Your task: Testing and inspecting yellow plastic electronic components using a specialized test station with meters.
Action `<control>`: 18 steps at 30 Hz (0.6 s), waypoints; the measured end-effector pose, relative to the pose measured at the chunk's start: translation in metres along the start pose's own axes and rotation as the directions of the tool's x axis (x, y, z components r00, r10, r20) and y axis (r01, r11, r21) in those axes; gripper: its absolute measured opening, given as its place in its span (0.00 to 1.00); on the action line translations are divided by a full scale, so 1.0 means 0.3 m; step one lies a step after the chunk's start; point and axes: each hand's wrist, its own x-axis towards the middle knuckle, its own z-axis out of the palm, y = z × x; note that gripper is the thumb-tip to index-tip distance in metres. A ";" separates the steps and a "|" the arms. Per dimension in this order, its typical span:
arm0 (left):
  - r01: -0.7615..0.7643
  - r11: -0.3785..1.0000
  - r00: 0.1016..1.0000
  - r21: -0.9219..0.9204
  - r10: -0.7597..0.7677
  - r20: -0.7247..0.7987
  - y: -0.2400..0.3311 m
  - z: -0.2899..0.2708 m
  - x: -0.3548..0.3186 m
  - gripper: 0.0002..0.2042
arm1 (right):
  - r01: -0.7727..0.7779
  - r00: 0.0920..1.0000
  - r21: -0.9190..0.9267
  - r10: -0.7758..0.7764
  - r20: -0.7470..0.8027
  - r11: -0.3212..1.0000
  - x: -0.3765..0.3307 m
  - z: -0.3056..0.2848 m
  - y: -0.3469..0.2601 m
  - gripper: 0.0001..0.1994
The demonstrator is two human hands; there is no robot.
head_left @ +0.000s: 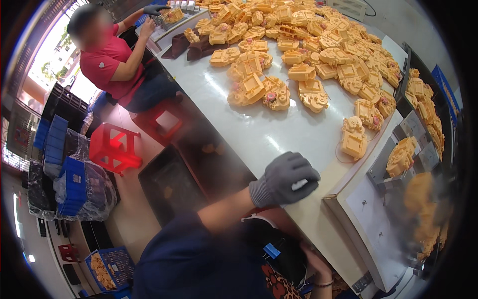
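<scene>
My left hand (288, 180), in a grey knitted glove, hovers at the near edge of the white table (239, 129). Its fingers are curled toward the thumb; a small white patch shows between them, and I cannot make out what it is. My right hand (317, 264), bare with a bracelet at the wrist, is low beside black cloth (284, 254) and a blue binder clip (272, 250). The cloth's edge hides most of its fingers. Nearest the gloved hand on the table lies a yellow plastic housing (353, 139) with a thin wire.
A heap of yellow housings (343, 55) covers the far table. At right, a white fixture box (368, 219) carries a housing (401, 157); another is blurred. A co-worker (114, 65) in red works at far left, near red stools (114, 149), a black bin (169, 184) and blue crates (72, 187).
</scene>
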 end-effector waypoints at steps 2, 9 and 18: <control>-0.126 0.991 0.992 0.051 0.125 0.018 0.049 0.026 0.002 0.08 | 0.080 0.994 -0.360 -0.047 0.099 0.929 -0.131 -0.010 -0.233 0.27; -0.264 0.962 0.892 -0.061 0.268 0.364 0.188 0.176 0.084 0.13 | 0.676 0.730 -0.111 -0.644 0.227 0.728 -0.355 -0.167 -0.668 0.11; -0.027 0.999 0.912 0.028 0.013 0.409 0.209 0.218 0.142 0.10 | 0.178 0.519 -0.655 -0.635 -0.572 0.734 -0.238 -0.267 -0.502 0.09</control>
